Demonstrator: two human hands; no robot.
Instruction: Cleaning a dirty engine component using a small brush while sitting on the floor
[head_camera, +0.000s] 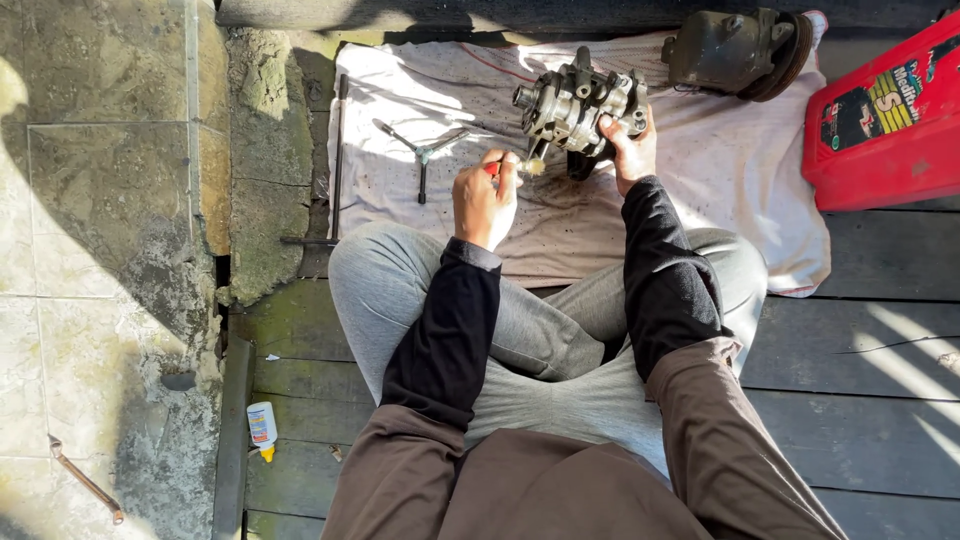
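Compressor (578, 105) held; red canister (888, 120) contents perhaps hidden.

A cloth (720, 170) lies on the floor before the person's crossed legs, and the engine part (575, 105) sits on it, with a wrench (422, 152) to its left. Another part (735, 50) lies behind it to the right, a canister (890, 120) farther right, and a small bottle (262, 428) on the floor near left.

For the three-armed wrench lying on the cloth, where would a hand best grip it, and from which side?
Grip the three-armed wrench by its long arm, the one pointing toward the person, coming from above. It lies flat on the white cloth, apart from the left hand, with bare cloth either side for fingers.
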